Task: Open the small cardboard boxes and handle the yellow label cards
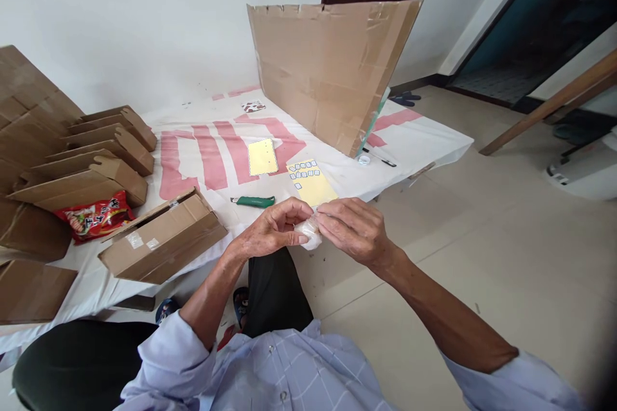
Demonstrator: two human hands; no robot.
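Note:
Above the table's front edge, my left hand (272,228) curls its thumb and fingers around a small whitish, translucent bundle (311,234). It looks like clear plastic, but its exact kind does not show. The fingers of my right hand (354,228) pinch the bundle's upper right side. A green utility knife (254,201) lies on the table just beyond my left hand. Nearby are a yellow card (315,191) bearing several small outlined stickers and a second yellow card (263,157) with few marks.
A large cardboard panel (332,70) stands upright on the cloth-covered table (443,138). At left are several cardboard boxes (116,180), a red snack packet (99,215) and a long cardboard box (164,237). A dark slim tool (380,157) lies right of the panel.

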